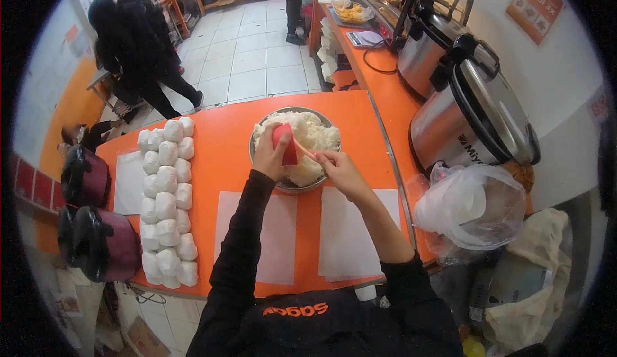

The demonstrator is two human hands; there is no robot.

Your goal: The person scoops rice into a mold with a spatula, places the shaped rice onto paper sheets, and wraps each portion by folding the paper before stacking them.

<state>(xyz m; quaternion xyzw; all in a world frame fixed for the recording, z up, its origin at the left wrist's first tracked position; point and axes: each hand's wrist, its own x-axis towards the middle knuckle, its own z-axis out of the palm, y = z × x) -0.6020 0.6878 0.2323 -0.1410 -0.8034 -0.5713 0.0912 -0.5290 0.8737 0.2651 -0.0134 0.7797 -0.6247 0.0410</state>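
A wide metal bowl (297,188) heaped with white cooked rice (321,137) stands on the orange table. Over the rice, my left hand (268,156) is wrapped round a small red cup (288,145), tilted on its side. My right hand (342,172) grips the handle of a pale orange spoon (306,152), whose far end reaches to the cup's mouth. What the cup holds is hard to make out. Two stacks of white paper, a left stack (257,235) and a right stack (360,228), lie on the table below my forearms.
White wrapped bundles (167,203) are piled in a long row on the left. Beyond them stand dark red rice cookers (116,241). Large steel cookers (463,113) and a plastic bag of cups (472,203) are on the right. People in dark clothes (132,42) stand beyond the table.
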